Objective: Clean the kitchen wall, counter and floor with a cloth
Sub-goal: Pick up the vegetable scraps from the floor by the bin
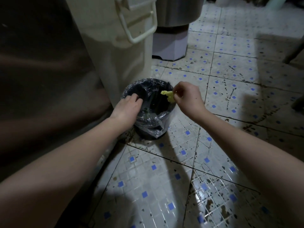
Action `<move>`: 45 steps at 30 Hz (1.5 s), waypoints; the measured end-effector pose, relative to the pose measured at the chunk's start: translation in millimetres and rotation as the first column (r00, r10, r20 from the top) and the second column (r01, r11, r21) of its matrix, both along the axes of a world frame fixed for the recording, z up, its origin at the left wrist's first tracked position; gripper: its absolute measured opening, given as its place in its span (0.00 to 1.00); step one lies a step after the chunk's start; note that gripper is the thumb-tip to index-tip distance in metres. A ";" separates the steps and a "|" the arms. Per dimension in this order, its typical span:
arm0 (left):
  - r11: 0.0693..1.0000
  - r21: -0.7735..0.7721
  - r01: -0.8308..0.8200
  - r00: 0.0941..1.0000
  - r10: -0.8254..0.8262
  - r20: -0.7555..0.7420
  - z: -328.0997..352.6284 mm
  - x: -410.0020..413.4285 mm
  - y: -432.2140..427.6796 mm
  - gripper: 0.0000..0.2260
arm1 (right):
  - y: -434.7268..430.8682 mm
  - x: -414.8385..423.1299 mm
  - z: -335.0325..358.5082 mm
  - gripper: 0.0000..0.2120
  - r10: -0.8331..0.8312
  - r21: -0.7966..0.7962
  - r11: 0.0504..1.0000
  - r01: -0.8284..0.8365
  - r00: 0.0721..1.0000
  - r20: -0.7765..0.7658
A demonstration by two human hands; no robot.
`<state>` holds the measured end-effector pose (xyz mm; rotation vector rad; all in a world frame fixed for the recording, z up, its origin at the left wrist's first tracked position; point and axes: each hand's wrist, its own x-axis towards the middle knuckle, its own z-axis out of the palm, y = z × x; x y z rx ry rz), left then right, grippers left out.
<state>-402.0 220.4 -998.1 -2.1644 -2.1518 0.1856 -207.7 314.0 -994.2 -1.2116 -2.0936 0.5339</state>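
Pinching the yellow cloth [168,96] in the right hand [186,96] above the bin [148,129], steadying its rim with the straight-fingered left hand [127,106] — shaking out or binning, hard to tell in this gloom — next, back to the stained floor [230,83].

A: What covers the person's arms?
B: The left forearm [65,153] and the right forearm [246,145] are bare as far as they show.
A: The hands?
B: Left hand [127,106] and right hand [187,96] bare too.
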 end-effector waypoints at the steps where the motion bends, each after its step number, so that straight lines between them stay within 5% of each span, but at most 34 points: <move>1: 1.000 0.002 0.003 0.999 -0.003 -0.043 -1.2 -2.0 -1.0 0.23 | -0.4 -3.0 -0.7 0.05 0.005 0.000 1.000 -0.005 1.000 0.001; 15: 0.995 0.101 0.003 0.998 0.003 -0.058 -6.3 1.5 -1.0 0.15 | -8.3 -5.8 -7.5 0.11 0.055 -0.010 0.998 -0.054 0.995 0.087; 40: 0.981 0.190 0.026 0.947 -0.085 0.309 -24.4 91.5 61.0 0.15 | -7.7 98.8 -55.0 0.15 -0.047 -0.108 0.989 0.103 0.902 0.429; 45: 0.997 0.071 0.020 0.935 -0.044 0.352 -14.2 98.8 56.4 0.18 | -13.7 109.3 -25.2 0.18 0.019 -0.153 0.985 0.084 0.820 0.572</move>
